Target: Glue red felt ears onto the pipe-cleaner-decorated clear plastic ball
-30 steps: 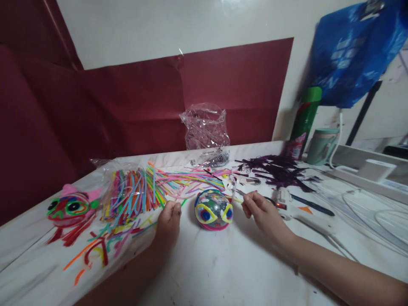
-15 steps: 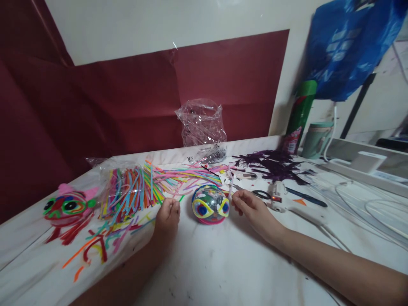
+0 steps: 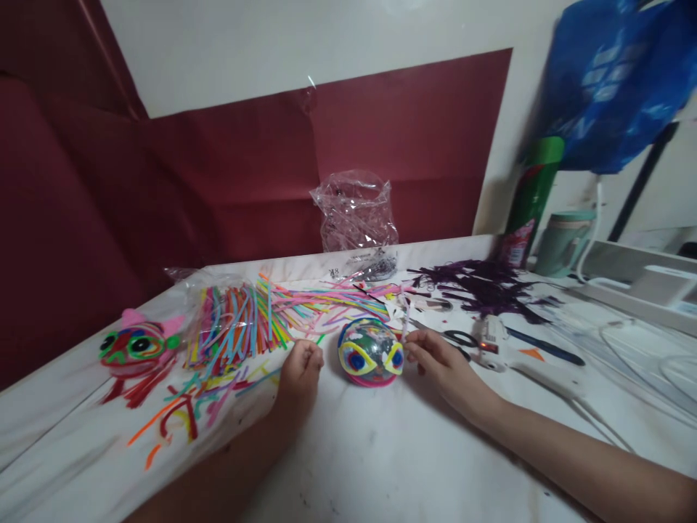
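A round craft ball [image 3: 371, 352] covered in coloured pipe cleaners, with yellow-rimmed blue eyes, sits on the white table [image 3: 381, 450]. My right hand [image 3: 435, 361] is just right of it, fingers pinched on a thin white pipe cleaner [image 3: 405, 314] that stands up beside the ball. My left hand [image 3: 300, 367] rests on the table left of the ball, curled into a loose fist; whether it holds anything is hidden. A heap of bright pipe cleaners [image 3: 245, 319] lies behind my left hand.
A finished red and green craft face [image 3: 136, 347] lies at far left, with loose scraps [image 3: 179, 407] nearby. Clear plastic bag [image 3: 356, 214] at back. Purple strands [image 3: 479, 285], scissors [image 3: 457, 338], glue gun [image 3: 493, 341], green can [image 3: 526, 203], teal cup [image 3: 560, 243] and cables [image 3: 632, 341] lie to the right.
My right hand moved left from near the glue gun to the ball's right side, bringing the white pipe cleaner with it. The left hand stayed put.
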Motion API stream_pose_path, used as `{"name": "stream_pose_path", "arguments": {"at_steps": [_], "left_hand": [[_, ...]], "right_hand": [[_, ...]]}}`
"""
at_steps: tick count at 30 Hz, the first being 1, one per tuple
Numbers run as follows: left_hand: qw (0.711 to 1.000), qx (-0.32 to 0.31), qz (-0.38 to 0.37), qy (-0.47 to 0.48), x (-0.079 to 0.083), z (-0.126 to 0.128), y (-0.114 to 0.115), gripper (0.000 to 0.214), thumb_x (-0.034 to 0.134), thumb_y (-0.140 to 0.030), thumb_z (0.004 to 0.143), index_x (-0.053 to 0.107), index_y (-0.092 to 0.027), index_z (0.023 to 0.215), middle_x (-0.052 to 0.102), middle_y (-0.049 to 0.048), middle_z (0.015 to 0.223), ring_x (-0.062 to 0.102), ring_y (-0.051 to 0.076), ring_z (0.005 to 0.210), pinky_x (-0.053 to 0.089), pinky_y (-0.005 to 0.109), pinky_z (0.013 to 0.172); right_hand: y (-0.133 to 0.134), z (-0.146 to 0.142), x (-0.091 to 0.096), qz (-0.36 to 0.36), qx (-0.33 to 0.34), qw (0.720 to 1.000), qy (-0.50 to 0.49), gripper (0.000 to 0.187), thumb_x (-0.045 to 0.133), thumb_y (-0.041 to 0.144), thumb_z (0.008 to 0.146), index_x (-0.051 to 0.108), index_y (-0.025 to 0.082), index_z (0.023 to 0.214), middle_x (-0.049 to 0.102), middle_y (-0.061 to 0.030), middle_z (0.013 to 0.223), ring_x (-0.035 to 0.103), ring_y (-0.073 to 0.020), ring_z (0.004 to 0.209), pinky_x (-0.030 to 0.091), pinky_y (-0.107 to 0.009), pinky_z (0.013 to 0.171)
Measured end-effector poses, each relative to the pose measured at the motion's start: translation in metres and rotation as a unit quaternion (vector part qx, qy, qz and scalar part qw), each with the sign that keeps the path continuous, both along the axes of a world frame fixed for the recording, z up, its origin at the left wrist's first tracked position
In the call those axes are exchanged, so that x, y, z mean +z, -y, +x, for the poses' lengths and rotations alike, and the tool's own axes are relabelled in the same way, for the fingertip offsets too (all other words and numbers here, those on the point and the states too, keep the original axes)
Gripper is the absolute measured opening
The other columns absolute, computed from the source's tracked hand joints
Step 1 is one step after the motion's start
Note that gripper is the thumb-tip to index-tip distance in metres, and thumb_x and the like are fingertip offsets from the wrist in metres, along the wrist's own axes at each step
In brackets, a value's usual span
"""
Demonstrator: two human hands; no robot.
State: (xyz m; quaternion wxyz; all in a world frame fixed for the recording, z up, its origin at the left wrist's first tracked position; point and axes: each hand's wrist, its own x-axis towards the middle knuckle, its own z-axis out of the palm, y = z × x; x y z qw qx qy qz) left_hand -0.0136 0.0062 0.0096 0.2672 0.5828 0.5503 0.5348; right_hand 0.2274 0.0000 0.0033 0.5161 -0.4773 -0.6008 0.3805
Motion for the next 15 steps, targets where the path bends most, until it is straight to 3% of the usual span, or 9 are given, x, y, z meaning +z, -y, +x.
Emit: {"name": "stream_pose_path", "arguments": {"at_steps": [4, 6, 8, 10, 12, 15], "left_hand": [[0.999, -0.041, 0.002, -0.004, 0.000, 0.001, 0.003, 0.025, 0.049, -0.040, 0.077, 0.048, -0.019, 0.063, 0.048, -0.0035, 0.057, 0.047, 0.011, 0.053, 0.041, 0.024, 0.053], [0.999, -0.055, 0.002, -0.001, -0.002, 0.002, 0.004, 0.022, 0.058, -0.039, 0.072, 0.055, -0.017, 0.077, 0.058, 0.0018, 0.073, 0.056, 0.015, 0.065, 0.046, 0.027, 0.061], [0.996, -0.094, 0.003, 0.008, -0.004, 0.003, 0.006, 0.049, 0.071, -0.036, 0.062, 0.055, -0.016, 0.105, 0.062, 0.0112, 0.103, 0.060, 0.023, 0.091, 0.049, 0.034, 0.075], [0.986, -0.164, -0.001, 0.014, -0.006, 0.002, 0.007, 0.082, 0.079, -0.033, 0.056, 0.043, -0.016, 0.127, 0.051, 0.0172, 0.130, 0.051, 0.031, 0.117, 0.044, 0.041, 0.092], [0.974, -0.228, -0.007, 0.008, -0.007, 0.001, 0.009, 0.094, 0.081, -0.033, 0.055, 0.035, -0.018, 0.136, 0.045, 0.0173, 0.139, 0.043, 0.033, 0.126, 0.038, 0.044, 0.102], [0.969, -0.246, 0.002, -0.033, -0.007, -0.002, 0.012, 0.093, 0.081, -0.033, 0.057, 0.035, -0.020, 0.137, 0.047, 0.0157, 0.137, 0.046, 0.033, 0.123, 0.038, 0.046, 0.103]], "right_hand": [[0.001, 0.001, 0.000, -0.006, -0.001, 1.000, 0.012, 0.037, 0.054, 0.053, 0.081, 0.057, 0.020, 0.097, 0.063, -0.0060, 0.091, 0.056, -0.0185, 0.073, 0.048, -0.031, 0.062], [0.002, 0.001, 0.000, -0.008, 0.026, 0.999, 0.019, 0.043, 0.055, 0.054, 0.080, 0.057, 0.020, 0.106, 0.064, -0.0098, 0.106, 0.059, -0.0221, 0.086, 0.050, -0.035, 0.073], [0.005, 0.000, 0.000, 0.003, 0.070, 0.997, 0.026, 0.047, 0.056, 0.053, 0.081, 0.054, 0.021, 0.115, 0.059, -0.0121, 0.120, 0.057, -0.0259, 0.103, 0.049, -0.039, 0.085], [0.008, -0.002, 0.001, 0.015, 0.107, 0.993, 0.038, 0.050, 0.056, 0.051, 0.082, 0.050, 0.022, 0.122, 0.055, -0.0127, 0.129, 0.052, -0.0277, 0.114, 0.048, -0.041, 0.090], [0.011, -0.004, 0.003, 0.018, 0.126, 0.991, 0.045, 0.049, 0.057, 0.048, 0.083, 0.049, 0.022, 0.123, 0.055, -0.0133, 0.127, 0.052, -0.0284, 0.114, 0.048, -0.043, 0.090], [0.014, -0.004, 0.006, 0.018, 0.126, 0.992, 0.025, 0.040, 0.055, 0.047, 0.084, 0.053, 0.022, 0.114, 0.062, -0.0125, 0.112, 0.058, -0.0276, 0.105, 0.049, -0.043, 0.088]]}}
